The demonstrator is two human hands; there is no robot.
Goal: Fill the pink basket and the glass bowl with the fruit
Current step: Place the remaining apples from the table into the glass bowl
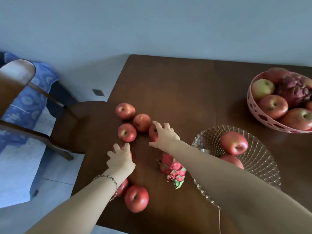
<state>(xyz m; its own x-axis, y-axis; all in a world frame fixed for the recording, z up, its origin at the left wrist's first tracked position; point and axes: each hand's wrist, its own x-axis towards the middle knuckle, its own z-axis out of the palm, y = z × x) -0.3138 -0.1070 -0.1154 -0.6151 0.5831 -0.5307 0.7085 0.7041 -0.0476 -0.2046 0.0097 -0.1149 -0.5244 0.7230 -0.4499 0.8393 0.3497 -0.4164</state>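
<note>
Right hand point(166, 134) is clasped on an apple point(153, 132), glass bowl point(258, 159) lying rightward; left hand point(120, 157) seemingly covers another, grip unclear.

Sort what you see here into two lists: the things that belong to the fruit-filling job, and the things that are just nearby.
Part of the job:
- pink basket
- glass bowl
- loose apples
- dragon fruit on the table
- left hand and right hand, each reaching onto an apple

Just nearby:
- wooden chair
- blue patterned cloth
- table
</note>
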